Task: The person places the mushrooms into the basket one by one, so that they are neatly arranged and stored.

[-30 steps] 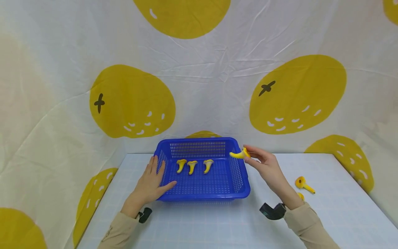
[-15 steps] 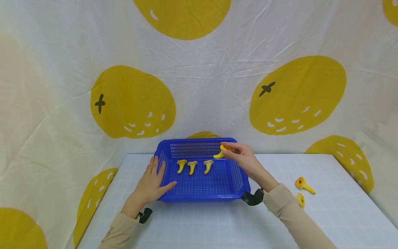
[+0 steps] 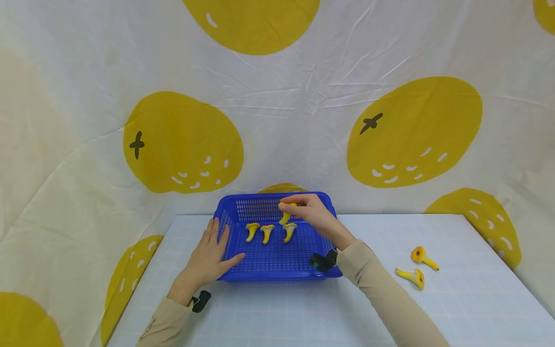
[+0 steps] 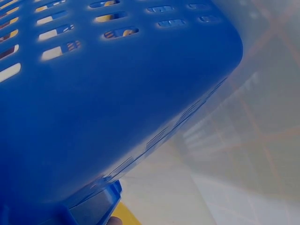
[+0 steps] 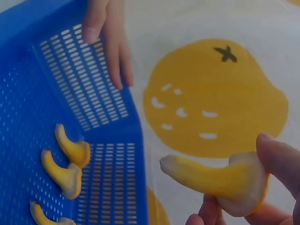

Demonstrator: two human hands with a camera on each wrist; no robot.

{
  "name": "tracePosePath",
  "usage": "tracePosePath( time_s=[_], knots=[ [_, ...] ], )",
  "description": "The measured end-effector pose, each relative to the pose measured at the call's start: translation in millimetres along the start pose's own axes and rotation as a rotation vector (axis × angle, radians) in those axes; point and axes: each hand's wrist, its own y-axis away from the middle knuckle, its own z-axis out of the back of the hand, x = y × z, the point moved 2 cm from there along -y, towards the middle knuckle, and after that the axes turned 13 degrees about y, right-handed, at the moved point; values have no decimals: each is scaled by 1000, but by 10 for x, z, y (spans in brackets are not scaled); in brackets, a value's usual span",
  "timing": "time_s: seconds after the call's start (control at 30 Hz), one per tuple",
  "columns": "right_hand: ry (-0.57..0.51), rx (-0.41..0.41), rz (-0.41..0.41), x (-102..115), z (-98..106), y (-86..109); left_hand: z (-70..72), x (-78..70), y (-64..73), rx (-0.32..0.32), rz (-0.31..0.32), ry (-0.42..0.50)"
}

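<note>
My right hand (image 3: 315, 213) pinches a yellow chanterelle mushroom (image 5: 215, 180) by its cap between thumb and fingers, its curved stem pointing away from the palm. It hangs over the back part of a blue perforated plastic basket (image 3: 282, 276). Three similar mushrooms lie in a row on the basket floor: a left one (image 3: 252, 232), a middle one (image 3: 267, 234) and a right one (image 3: 289, 233), just below the held one in the head view. With fingers spread, my left hand (image 3: 207, 258) rests on the basket's left rim. The left wrist view is mostly the basket's outer wall (image 4: 117, 93).
Two more chanterelles, one farther back (image 3: 424, 258) and one nearer (image 3: 411, 277), lie on the pale checked table (image 3: 277, 318) right of the basket. A white cloth with printed yellow fruit (image 3: 412, 130) hangs right behind the basket.
The right hand has carried its mushroom leftward from beyond the basket's right rim to above the right mushroom in the row. The left hand has stayed in place.
</note>
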Motion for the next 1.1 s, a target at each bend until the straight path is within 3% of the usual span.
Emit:
tracePosePath(
  time_s=[0.33, 0.67, 0.83, 1.1],
  knots=[
    [9, 125, -44, -19, -274, -323, 0, 7, 3, 2, -3, -5],
    [2, 180, -78, -237, -603, -602, -5, 11, 6, -1, -8, -12],
    [-2, 185, -88, -300, -707, -676, 1, 1, 3, -4, -10, -13],
    [88, 223, -81, -300, -792, -703, -3, 6, -5, -4, -9, -22]
  ],
)
